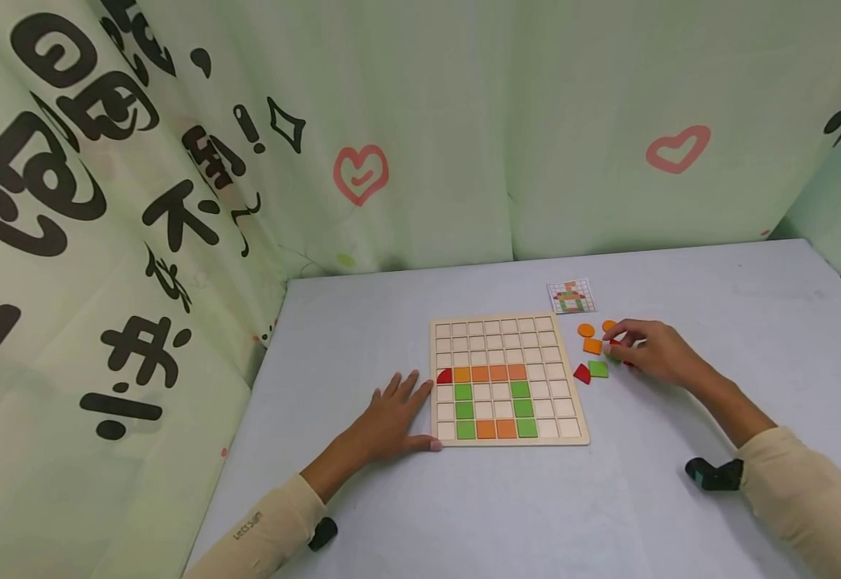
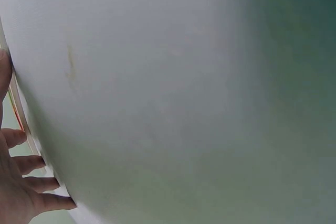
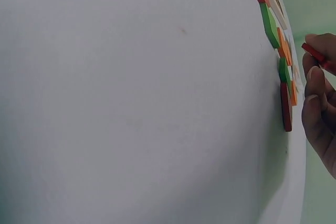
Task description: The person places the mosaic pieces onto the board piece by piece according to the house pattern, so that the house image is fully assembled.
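My left hand lies with spread fingers at the left edge of a wooden grid board, thumb at its near corner. On the board, a red quarter-round piece and a row of orange squares sit above two columns of green squares. Two more orange squares fill cells between the columns' lower ends. To the right of the board, my right hand pinches a small red piece between thumb and fingers, held over the loose pieces.
Loose pieces lie beside the board: orange discs, an orange square, a green square and a red quarter-round. A pattern card lies behind them. Pale green curtains hang along the table's back and left.
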The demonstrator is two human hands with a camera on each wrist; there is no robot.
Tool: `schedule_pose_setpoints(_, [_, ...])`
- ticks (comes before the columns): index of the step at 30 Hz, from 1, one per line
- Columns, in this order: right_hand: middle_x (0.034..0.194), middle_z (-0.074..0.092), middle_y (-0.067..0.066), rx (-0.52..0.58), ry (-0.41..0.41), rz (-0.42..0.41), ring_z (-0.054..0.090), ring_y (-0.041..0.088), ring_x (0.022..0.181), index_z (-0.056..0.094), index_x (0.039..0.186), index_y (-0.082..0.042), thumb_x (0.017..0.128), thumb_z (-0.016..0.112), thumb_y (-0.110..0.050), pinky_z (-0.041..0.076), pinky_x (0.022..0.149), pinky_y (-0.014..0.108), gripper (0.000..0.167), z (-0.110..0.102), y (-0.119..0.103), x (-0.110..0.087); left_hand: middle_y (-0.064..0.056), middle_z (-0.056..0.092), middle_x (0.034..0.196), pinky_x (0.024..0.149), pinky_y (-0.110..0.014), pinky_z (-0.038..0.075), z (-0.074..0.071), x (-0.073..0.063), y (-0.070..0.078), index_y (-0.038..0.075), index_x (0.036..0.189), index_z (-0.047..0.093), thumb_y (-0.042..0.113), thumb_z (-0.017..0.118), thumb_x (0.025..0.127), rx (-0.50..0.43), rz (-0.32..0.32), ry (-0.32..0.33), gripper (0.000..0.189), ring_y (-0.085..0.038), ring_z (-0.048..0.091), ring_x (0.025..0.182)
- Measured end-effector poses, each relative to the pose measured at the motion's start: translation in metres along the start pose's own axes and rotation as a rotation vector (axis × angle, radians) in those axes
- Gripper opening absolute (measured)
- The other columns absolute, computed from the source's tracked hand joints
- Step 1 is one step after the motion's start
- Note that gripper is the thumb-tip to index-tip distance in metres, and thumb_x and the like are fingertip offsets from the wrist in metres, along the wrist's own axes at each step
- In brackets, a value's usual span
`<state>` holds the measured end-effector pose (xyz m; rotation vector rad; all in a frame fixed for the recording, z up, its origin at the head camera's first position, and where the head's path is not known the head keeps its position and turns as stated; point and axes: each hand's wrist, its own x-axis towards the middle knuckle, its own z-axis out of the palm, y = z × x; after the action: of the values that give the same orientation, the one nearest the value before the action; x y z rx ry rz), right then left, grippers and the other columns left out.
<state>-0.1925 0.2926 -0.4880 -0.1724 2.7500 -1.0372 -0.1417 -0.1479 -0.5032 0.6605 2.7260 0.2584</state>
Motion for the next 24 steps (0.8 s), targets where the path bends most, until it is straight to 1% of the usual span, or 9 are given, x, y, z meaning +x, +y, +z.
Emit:
schedule_pose_setpoints(2, [0.084, 0.064, 0.009, 0.003, -0.008, -0.001, 0.057, 0.018, 0.065, 0.067, 0.117, 0.001, 0.094, 0.069, -0.014, 0.048, 0.055, 0.024, 0.028, 0.001, -0.001, 0.0, -0.012, 0.023, 0.167, 0.114, -0.067, 0.028, 0.0, 0.0, 0.0, 0.021, 0.161, 0.026, 0.069, 0.068, 0.082, 0.0, -0.001, 0.001, 0.1, -0.042, 0.019, 0.153])
schedule_pose_setpoints(6, [0.087, 0.064, 0.009, 0.009, -0.011, 0.005, 0.056, 0.018, 0.065, 0.068, 0.118, 0.002, 0.092, 0.072, -0.016, 0.047, 0.054, 0.024, 0.031, 0.004, -0.004, 0.002, -0.012, 0.023, 0.167, 0.114, -0.067, 0.028, 0.001, 0.0, 0.0, 0.021, 0.161, 0.026, 0.068, 0.068, 0.083, 0.001, -0.001, 0.0, 0.1, -0.042, 0.019, 0.153])
schedule_pose_setpoints(12, [0.093, 0.061, 0.01, 0.041, -0.039, -0.003, 0.056, 0.018, 0.065, 0.067, 0.122, 0.004, 0.091, 0.073, -0.015, 0.048, 0.055, 0.024, 0.037, 0.008, -0.011, 0.001, -0.012, 0.023, 0.167, 0.114, -0.067, 0.029, 0.0, -0.001, 0.001, 0.021, 0.16, 0.027, 0.069, 0.067, 0.082, 0.01, 0.0, 0.002, 0.1, -0.042, 0.019, 0.153])
schedule_pose_setpoints(18, [0.096, 0.061, 0.013, 0.071, -0.052, -0.05, 0.058, 0.016, 0.061, 0.065, 0.124, 0.006, 0.089, 0.074, -0.011, 0.052, 0.056, 0.025, 0.039, 0.012, -0.02, 0.0, -0.012, 0.024, 0.167, 0.113, -0.067, 0.029, -0.001, -0.001, 0.001, 0.021, 0.16, 0.027, 0.07, 0.067, 0.082, 0.016, -0.002, 0.01, 0.1, -0.042, 0.02, 0.153])
schedule_pose_setpoints(24, [0.098, 0.061, 0.014, 0.096, -0.065, -0.088, 0.059, 0.016, 0.061, 0.065, 0.124, 0.004, 0.09, 0.071, -0.008, 0.053, 0.057, 0.026, 0.037, 0.018, -0.027, 0.001, -0.012, 0.023, 0.167, 0.114, -0.067, 0.029, -0.001, -0.001, 0.001, 0.021, 0.16, 0.026, 0.069, 0.067, 0.083, 0.007, -0.003, 0.007, 0.1, -0.042, 0.019, 0.153])
